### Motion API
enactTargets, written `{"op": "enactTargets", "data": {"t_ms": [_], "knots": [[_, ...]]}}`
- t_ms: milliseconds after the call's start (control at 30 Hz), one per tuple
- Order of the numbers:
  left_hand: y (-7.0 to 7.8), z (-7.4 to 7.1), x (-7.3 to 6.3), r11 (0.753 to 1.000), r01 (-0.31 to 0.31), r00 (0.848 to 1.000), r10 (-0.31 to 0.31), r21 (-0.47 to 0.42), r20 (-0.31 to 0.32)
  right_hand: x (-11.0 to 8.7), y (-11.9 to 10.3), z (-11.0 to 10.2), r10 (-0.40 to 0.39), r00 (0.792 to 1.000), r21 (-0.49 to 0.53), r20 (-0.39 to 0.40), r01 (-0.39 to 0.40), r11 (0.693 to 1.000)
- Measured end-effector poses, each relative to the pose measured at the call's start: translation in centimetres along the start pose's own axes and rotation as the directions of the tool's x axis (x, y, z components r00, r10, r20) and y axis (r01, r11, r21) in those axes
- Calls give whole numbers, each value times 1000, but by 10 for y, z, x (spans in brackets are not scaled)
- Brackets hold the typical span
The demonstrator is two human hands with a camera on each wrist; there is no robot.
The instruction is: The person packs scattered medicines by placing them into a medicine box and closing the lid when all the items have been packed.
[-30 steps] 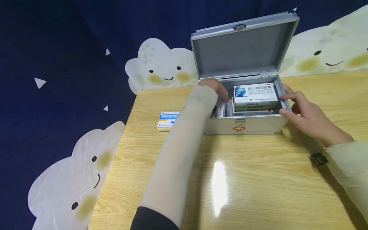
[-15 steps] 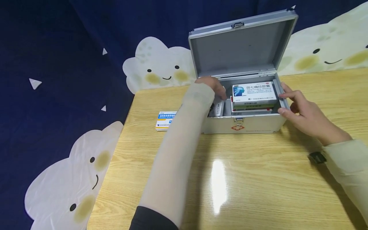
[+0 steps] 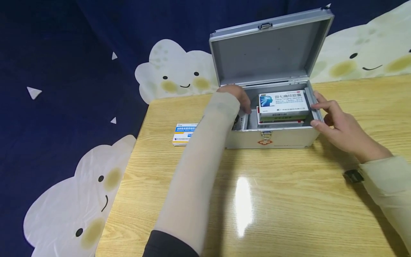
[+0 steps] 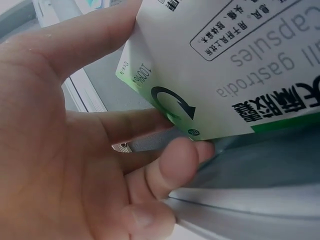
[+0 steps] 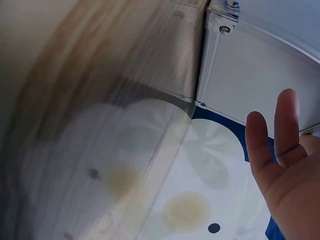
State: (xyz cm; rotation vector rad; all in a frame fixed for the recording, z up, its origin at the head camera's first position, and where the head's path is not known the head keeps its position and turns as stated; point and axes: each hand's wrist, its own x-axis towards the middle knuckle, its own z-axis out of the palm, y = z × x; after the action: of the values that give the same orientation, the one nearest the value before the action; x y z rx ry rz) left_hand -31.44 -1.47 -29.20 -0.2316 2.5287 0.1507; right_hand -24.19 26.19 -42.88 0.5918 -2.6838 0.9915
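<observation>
My left hand [image 3: 236, 95] reaches into the left end of an open silver first-aid case [image 3: 247, 140]. It pinches a white and green capsule box [image 4: 230, 75], thumb along one edge and fingers at the other side. Only one end of that box shows past my hand in the head view. My right hand [image 3: 340, 126] rests at the case's right side, index fingertip and thumb tip on the rim. Two of its fingers [image 5: 286, 122] stand out nearly straight beside the case wall. On the right inside lies a stack of medicine boxes [image 3: 284, 103].
A white, blue and yellow medicine box [image 3: 184, 134] lies on the wooden table [image 3: 282, 200], partly behind my left forearm. The raised lid [image 3: 263, 50] stands at the back of the case. Behind hangs a dark blue cloth [image 3: 80, 43] with cloud faces.
The capsule box under my left hand has settled slightly lower and leftward in the case. My right hand stays at the case's right side. The head view has shifted a little.
</observation>
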Motion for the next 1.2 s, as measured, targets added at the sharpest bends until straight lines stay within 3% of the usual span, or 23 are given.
{"op": "enactTargets", "data": {"t_ms": [300,567,700,933,1200], "knots": [[-1,1,0,997,20,1000,-22,-72,-17,-1,0,0,-3,1000,8,3,3,1000],[3,0,4,996,11,1000,-10,85,-13,-1,-3,0,10,1000,18,8,-10,1000],[2,1,4,998,37,999,-36,44,-13,-1,-3,0,24,999,17,28,-25,1000],[-3,2,-1,997,-77,997,77,31,-17,-2,-2,0,63,996,14,59,-63,998],[0,4,-4,994,-64,996,68,83,-49,-1,-1,0,83,994,7,74,-83,996]]}}
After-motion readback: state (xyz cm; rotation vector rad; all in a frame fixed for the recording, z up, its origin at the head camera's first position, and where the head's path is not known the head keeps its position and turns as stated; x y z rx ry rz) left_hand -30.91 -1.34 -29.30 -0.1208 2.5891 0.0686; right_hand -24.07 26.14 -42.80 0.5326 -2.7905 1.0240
